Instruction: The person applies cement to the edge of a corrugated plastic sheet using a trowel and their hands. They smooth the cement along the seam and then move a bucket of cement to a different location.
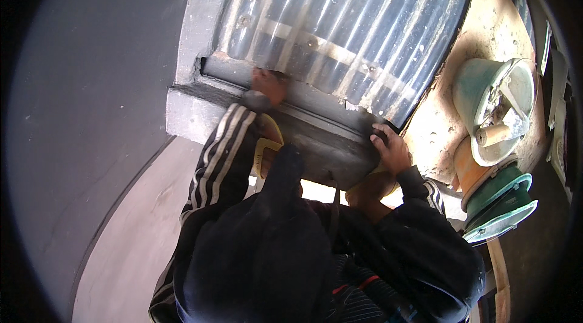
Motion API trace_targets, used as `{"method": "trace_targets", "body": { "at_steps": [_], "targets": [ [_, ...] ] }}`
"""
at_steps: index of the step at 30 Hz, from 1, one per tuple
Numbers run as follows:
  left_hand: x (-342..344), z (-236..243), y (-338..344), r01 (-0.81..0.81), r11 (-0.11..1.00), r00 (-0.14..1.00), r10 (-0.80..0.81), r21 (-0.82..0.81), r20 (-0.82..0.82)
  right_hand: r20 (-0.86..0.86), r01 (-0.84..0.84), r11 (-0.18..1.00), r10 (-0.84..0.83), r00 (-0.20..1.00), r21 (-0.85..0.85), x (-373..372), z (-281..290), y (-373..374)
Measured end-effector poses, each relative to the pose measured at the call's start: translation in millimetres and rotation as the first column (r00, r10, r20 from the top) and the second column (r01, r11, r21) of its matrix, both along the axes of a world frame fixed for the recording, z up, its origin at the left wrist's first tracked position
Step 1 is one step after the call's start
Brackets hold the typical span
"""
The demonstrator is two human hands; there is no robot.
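Note:
A clear corrugated sheet [340,25] slopes down towards me in a grey surround. Along its lower edge runs a dark grey strip [331,107], just above a thick grey ledge [322,141]. My left hand [269,86] is at the left part of the strip, close under the sheet's edge; its fingers are blurred and partly hidden. At the right end of the strip, my right hand [392,149] has its fingers bent around something dark that I cannot make out. Both forearms wear dark sleeves.
A pale green bucket [480,89] with a wooden-handled tool [495,135] inside stands at the right. Below it are an orange bucket [470,162] and a green one [501,198]. A dark grey wall [91,98] rises at the left. Yellow sandals [273,132] are on my feet near the ledge.

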State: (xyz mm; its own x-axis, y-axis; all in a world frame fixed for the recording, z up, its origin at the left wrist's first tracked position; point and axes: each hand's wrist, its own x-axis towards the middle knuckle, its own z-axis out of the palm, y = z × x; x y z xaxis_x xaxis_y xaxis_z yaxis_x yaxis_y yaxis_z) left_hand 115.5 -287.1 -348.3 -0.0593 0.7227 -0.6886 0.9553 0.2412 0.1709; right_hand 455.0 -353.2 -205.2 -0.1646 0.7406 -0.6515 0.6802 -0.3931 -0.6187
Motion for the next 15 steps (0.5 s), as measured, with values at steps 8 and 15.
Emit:
{"method": "trace_targets", "body": {
  "at_steps": [8, 15],
  "targets": [
    [-109.0, -60.8, 35.4, 0.224, 0.944, 0.871, -0.305, -0.241, -0.386, -0.086, 0.076, 0.997, -0.076, 0.993, 0.002, 0.3, -6.2, 0.3],
    [-26.8, 6.4, 30.3, 0.509, 0.814, 0.781, -0.574, -0.280, -0.246, -0.095, 0.111, 0.994, -0.109, 0.990, 0.019, 7.8, -12.7, -3.4]
  ]
}}
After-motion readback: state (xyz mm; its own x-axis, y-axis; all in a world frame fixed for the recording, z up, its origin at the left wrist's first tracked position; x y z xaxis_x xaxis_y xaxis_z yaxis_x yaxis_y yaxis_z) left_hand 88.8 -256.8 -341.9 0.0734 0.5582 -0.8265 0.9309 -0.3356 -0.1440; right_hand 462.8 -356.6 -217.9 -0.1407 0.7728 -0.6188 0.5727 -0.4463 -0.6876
